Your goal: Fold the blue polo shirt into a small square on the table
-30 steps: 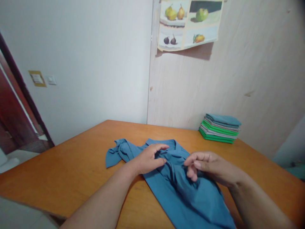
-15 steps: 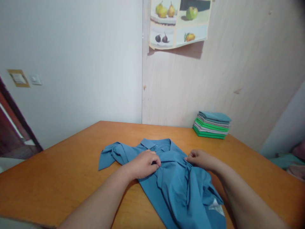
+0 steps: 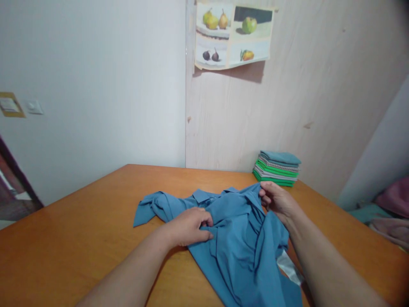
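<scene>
A crumpled blue collared shirt (image 3: 236,238) lies on the orange wooden table (image 3: 79,230), one sleeve trailing to the left. My left hand (image 3: 190,226) rests on the shirt near its middle, fingers pinched closed on a fold of the fabric. My right hand (image 3: 276,200) is closed on the shirt's right side near the collar and holds that part lifted off the table. A pale inner patch of the shirt shows at the lower right.
A stack of folded cloths (image 3: 277,167), green, grey and blue, sits at the table's far right corner against the wooden wall. A fruit poster (image 3: 233,34) hangs above. Pink and teal fabric (image 3: 390,209) lies beyond the table's right edge.
My right hand has moved up and away to the right, pulling the shirt's right side off the table. My left hand stays pinched on the middle. The camera has turned slightly right.
</scene>
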`<state>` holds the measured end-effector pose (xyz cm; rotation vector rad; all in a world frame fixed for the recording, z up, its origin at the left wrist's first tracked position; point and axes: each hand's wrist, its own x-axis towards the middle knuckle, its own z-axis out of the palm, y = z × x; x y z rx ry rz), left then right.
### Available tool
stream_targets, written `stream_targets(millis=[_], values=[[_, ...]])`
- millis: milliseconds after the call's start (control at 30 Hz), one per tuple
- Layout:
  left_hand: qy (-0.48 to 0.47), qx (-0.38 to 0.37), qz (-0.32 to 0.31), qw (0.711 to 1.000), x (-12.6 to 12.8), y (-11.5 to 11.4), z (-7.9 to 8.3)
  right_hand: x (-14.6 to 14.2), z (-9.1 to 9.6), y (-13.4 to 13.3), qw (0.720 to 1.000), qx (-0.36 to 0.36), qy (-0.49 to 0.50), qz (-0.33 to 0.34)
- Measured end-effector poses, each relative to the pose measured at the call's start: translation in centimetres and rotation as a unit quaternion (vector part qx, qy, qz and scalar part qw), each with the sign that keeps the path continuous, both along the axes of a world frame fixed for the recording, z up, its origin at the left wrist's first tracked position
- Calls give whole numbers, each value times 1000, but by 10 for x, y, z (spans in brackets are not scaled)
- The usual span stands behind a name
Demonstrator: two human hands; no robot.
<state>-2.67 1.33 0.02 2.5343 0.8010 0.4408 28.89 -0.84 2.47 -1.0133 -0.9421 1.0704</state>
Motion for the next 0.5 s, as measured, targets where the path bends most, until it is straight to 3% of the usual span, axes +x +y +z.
stream_targets(millis=[167,300,367,500], values=[[-36,-2,12,999,-4,5,3,11,0,3,996,21,77,-26],[-174,-13,90,981,-13,12,12,27,-2,7,988,23,133,-73],[-280,-29,153,947,-20,17,18,36,-3,9,983,25,147,-108],[-460,-50,276,842,-35,29,28,49,-4,11,976,33,151,-156]])
